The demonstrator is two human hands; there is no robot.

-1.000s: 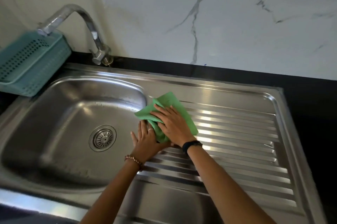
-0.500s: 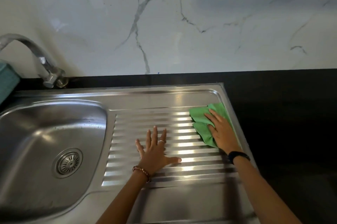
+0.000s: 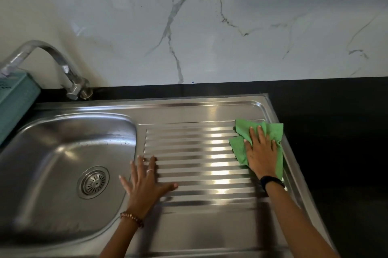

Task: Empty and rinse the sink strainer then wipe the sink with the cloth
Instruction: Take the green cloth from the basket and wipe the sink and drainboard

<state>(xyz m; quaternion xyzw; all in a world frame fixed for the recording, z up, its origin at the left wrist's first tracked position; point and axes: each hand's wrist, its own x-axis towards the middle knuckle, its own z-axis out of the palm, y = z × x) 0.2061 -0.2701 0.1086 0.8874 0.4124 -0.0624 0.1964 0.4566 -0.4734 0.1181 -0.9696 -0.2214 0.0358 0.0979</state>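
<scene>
Marble wall (image 3: 231, 16), white w/ grey veins, runs along the back behind the sink (image 3: 189, 226). Black counter (image 3: 336, 131) borders the sink at back and on its right side. Sink is steel: bowl (image 3: 52, 152) on its left half, ribbed drainboard (image 3: 195, 163) on its right half. Teal basket (image 3: 14, 106) sits at the sink's left back edge, partly cut off by the frame; its holes are blurred. Chrome tap (image 3: 63, 64) stands at the sink's back rim near the left, spout arching left over the basket. Nothing lies on the drainboard between the two hands.

Cloth (image 3: 275, 134), green and crumpled, lies at the drainboard's far right back corner, its right edge reaching over the sink's raised rim toward the counter. R hand (image 3: 261, 155) is pressed flat on top of it, fingers spread, palm down, not gripping; cloth shows beyond the fingertips and on both sides of the hand. Black band (image 3: 271, 181) on that wrist.

L hand (image 3: 144, 184) lies flat and open on the drainboard's left end, just beside the bowl, holding nothing; well apart from the cloth. Ring on one finger, bead bracelet (image 3: 132, 219) on wrist.

Strainer (image 3: 93, 182) sits seated in the bowl's drain, left of the L hand.

No readable writing or brand anywhere.
</scene>
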